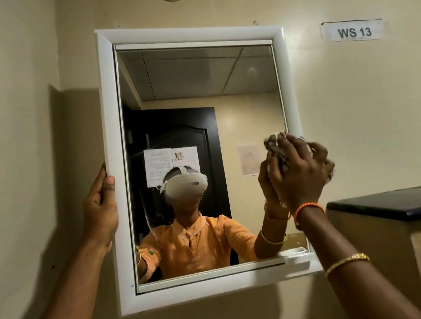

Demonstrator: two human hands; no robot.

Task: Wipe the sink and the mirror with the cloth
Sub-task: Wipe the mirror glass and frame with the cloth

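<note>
A cream wall [18, 135] is shown bearing an upright white-framed mirror [192, 92], its long axis vertical. The frame's left edge is gripped by the left hand [101, 202], thumb in front. At the glass's right edge, a bunched cloth [277, 148] is clutched in the right hand [302, 172]. Bare wall surrounds the frame; a "WS 13" label [353, 31] and a dark-topped ledge [406, 203] lie rightward.

A single wide-angle head camera faces a cream wall straight on and tilts slightly upward, close to a white-framed mirror [203, 157] that fills the middle of the frame. Both forearms reach in from the lower corners. The glass reflects the wearer's headset [184, 187], so the lens sits just opposite it.
</note>
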